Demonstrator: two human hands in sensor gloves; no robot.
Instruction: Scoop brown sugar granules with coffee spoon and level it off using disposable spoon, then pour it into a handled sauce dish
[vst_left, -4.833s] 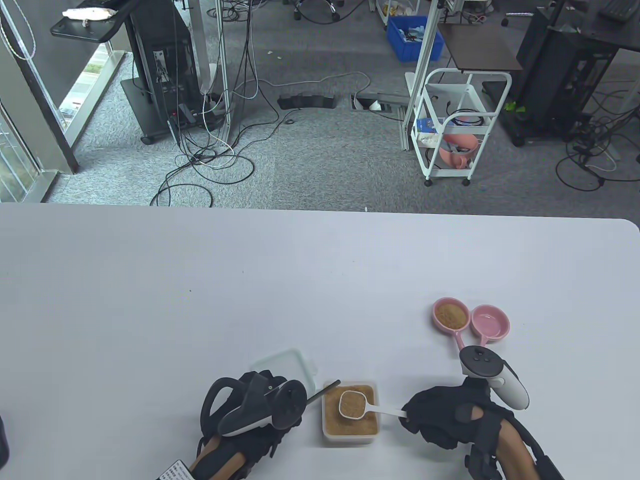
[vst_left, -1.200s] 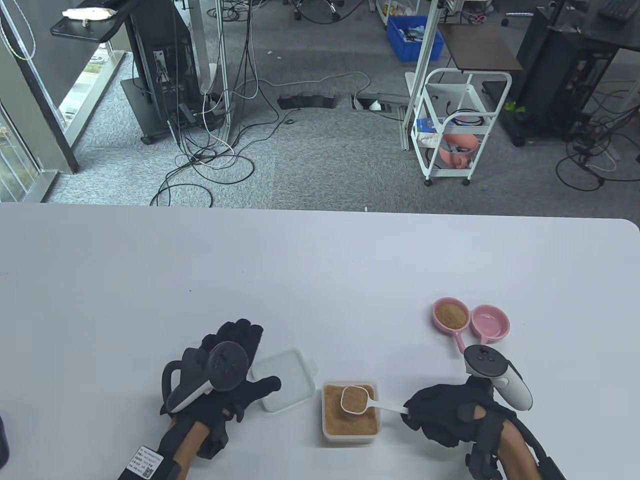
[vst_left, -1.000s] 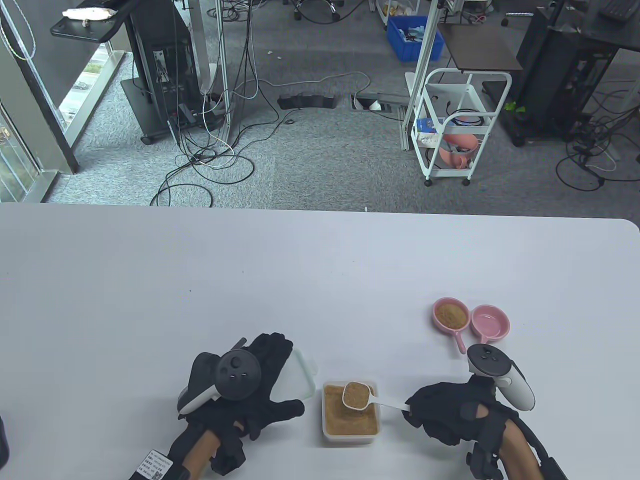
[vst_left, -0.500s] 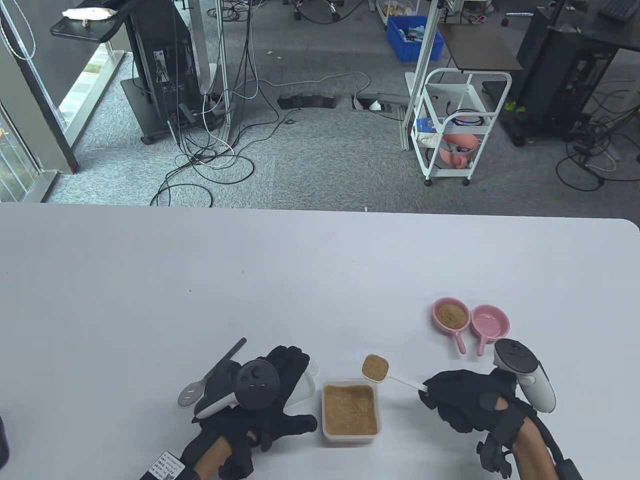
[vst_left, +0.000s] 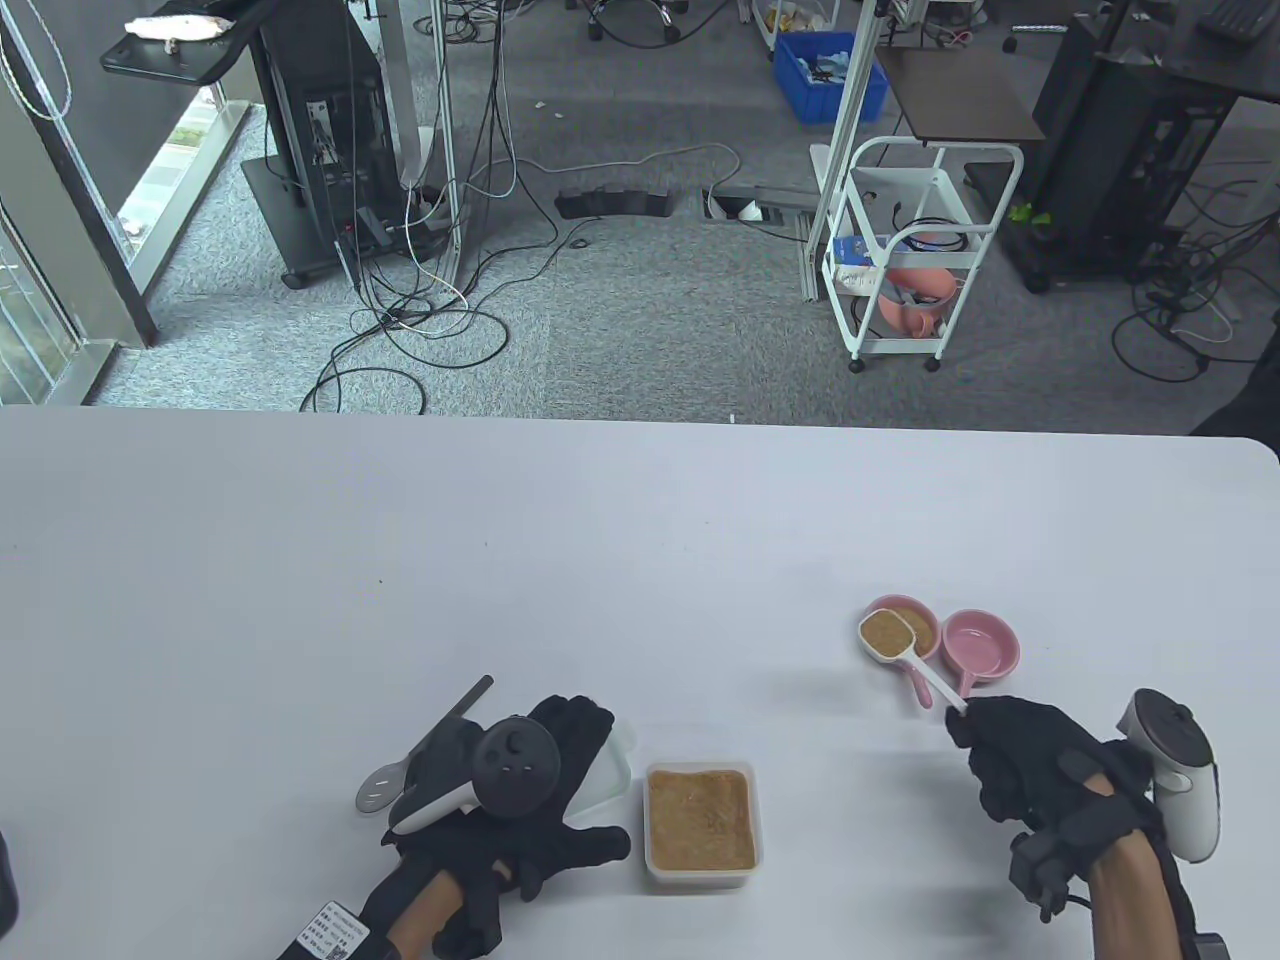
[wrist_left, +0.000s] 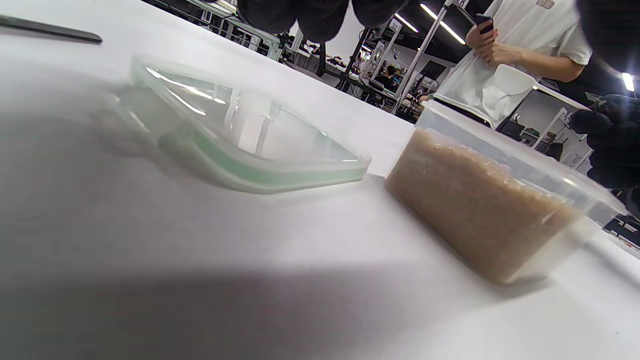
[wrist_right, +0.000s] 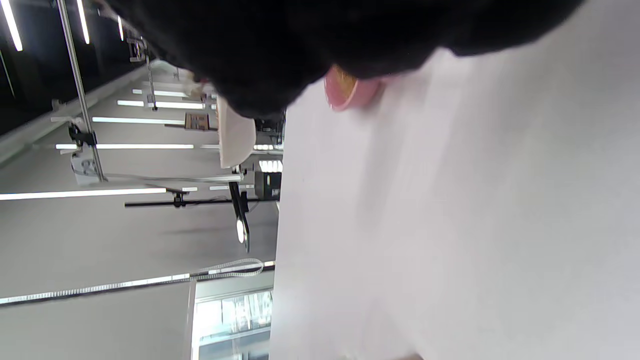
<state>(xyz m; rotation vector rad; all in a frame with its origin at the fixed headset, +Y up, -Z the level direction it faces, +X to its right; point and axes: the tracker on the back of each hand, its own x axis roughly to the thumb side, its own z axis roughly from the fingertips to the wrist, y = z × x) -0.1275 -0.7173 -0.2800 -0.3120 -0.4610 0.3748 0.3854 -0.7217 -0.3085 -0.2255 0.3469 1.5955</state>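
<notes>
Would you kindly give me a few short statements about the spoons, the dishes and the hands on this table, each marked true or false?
1. The coffee spoon carries brown sugar. True.
2. The right hand holds the coffee spoon over the sugar container. False: its bowl hangs over the left sauce dish, far from the container.
3. Both pink dishes hold sugar. False: the right sauce dish looks empty.
4. The disposable spoon lies on the table, beside the left hand. True.
5. The lid sits on the sugar container. False: it lies beside it.
</notes>
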